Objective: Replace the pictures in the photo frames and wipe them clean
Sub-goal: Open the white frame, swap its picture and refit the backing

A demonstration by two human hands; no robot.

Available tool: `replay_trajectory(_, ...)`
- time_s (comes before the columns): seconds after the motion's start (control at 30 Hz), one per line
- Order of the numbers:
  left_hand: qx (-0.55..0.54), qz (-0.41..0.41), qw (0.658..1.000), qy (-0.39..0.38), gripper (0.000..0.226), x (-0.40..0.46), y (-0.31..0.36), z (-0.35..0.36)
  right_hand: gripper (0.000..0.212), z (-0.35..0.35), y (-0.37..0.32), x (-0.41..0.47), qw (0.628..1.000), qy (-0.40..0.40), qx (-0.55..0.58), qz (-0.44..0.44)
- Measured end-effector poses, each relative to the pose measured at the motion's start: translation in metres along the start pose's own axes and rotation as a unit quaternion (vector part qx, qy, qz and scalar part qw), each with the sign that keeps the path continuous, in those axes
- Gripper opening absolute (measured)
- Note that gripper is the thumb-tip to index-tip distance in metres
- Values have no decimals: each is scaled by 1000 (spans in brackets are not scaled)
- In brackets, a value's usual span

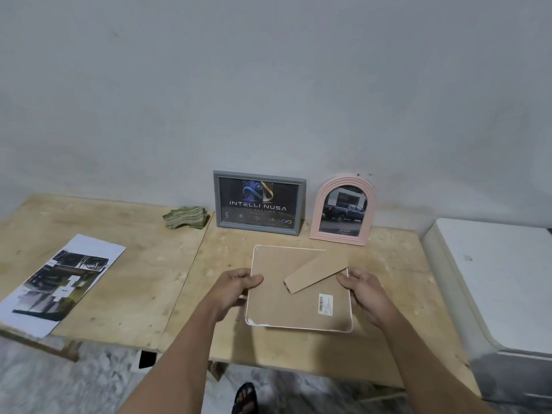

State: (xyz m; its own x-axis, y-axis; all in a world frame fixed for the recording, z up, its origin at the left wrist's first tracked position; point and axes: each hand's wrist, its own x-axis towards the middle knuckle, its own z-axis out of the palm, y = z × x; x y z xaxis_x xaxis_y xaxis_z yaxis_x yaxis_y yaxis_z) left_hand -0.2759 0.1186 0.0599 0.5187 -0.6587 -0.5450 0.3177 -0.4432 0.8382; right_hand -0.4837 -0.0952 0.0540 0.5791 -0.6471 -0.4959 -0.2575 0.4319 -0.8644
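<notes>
A white square photo frame (298,309) is held face down just above the wooden table (125,294), its brown cardboard back and folded stand (316,271) showing upward. My left hand (236,289) grips its left edge and my right hand (363,289) grips its right edge. Against the wall stand a grey frame (259,202) with a dark logo picture and a pink arched frame (343,211) with a picture of a truck. A folded green cloth (186,217) lies left of the grey frame. Printed pictures on a paper sheet (61,283) lie at the table's left.
A white appliance (495,282) stands close against the table's right end. The wall runs directly behind the frames. Below the table's front edge I see a marbled floor and a sandalled foot (245,397).
</notes>
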Motion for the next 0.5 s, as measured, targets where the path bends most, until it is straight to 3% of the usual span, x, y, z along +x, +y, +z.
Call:
replay_trajectory(0.27,-16,21,997,66,11,-6,2,12,13,-1,-10,-7,999,-2,-40,-18)
replay_trajectory(0.33,-28,-2,999,32,14,-7,0,14,14,-4,-13,-3,999,12,-43,-20)
replay_trajectory(0.43,-13,-56,996,-64,48,-6,-4,15,17,-13,-20,2,998,36,-47,-14)
replay_trajectory(0.5,-4,-50,996,-72,59,-4,-7,15,18,-16,-26,2,998,32,-43,-14)
